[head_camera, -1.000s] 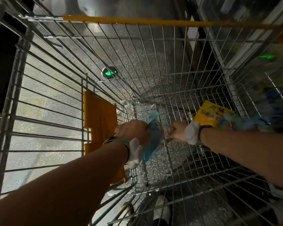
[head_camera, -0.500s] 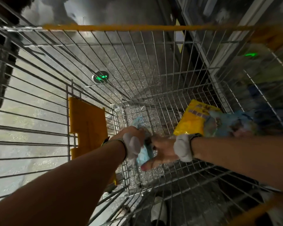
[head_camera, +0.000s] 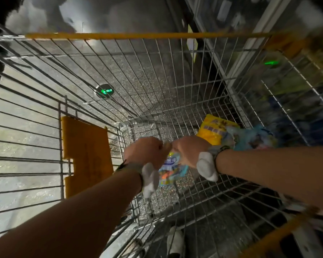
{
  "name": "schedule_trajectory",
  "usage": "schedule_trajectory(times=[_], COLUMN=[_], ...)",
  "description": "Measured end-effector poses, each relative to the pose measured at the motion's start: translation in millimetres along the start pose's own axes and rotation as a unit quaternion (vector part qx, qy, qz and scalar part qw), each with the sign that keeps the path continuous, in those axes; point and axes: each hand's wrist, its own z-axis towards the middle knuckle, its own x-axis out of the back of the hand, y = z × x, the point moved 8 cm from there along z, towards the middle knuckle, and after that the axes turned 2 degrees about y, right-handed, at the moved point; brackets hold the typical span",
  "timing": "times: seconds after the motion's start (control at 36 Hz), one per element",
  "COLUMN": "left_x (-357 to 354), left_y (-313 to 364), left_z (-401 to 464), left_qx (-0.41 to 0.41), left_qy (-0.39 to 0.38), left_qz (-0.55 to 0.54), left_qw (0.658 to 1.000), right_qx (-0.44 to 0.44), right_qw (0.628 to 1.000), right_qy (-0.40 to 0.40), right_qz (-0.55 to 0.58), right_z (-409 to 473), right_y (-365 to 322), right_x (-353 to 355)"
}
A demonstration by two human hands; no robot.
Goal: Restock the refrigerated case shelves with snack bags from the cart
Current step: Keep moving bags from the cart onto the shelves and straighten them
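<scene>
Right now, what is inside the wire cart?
Both hands, left hand and right hand, grip one blue snack bag. A yellow bag and another blue bag lie in the cart; beneath them is hidden.

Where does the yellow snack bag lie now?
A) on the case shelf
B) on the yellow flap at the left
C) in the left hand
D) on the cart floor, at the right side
D: the yellow snack bag lies inside the cart, beyond the right hand.
</scene>
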Motion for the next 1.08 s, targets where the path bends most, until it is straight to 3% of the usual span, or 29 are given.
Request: schedule_trajectory(times=[0.08,0.14,0.19,0.25,0.36,0.56,0.64,0.81,0.92,1.08], left_x=[17.9,15.0,1.9,-13.4,-30.4,-35.1,-33.6,-32.9,-36.2,-43.6], left_y=[22.3,31.0,35.1,36.0,38.2,52.1,50.2,47.4,43.5,37.6], left_z=[-3.9,-0.6,7.7,12.2,20.0,22.3,24.2,24.3,24.7,24.3], left_qx=[-0.139,-0.200,-0.222,-0.222,-0.152,-0.143,-0.131,-0.139,-0.138,-0.132], left_qy=[0.114,0.115,0.061,-0.002,-0.091,-0.095,-0.088,-0.084,-0.096,-0.117], left_qz=[0.054,0.067,0.107,0.157,0.156,0.147,0.132,0.153,0.152,0.156], left_qw=[0.982,0.971,0.967,0.962,0.972,0.974,0.979,0.975,0.974,0.972], right_qx=[0.018,0.026,0.041,0.049,0.062,0.051,-0.004,0.003,0.102,0.144], right_qw=[0.999,0.999,0.999,0.998,0.996,0.994,1.000,0.968,0.913,0.887], right_qy=[0.019,0.007,0.007,0.029,0.047,0.031,-0.007,-0.080,-0.178,-0.222], right_qz=[-0.025,-0.029,-0.025,0.005,0.036,0.094,0.008,-0.237,-0.353,-0.377], right_z=[-1.7,-9.0,-13.9,-15.9,-19.2,-23.3,-27.4,-39.8,-42.1,-43.1], right_y=[7.2,10.4,15.2,16.2,23.9,62.9,104.4,159.7,164.7,155.8], right_x=[9.3,16.3,21.9,27.9,32.8,41.7,38.8,22.0,1.6,-8.7])
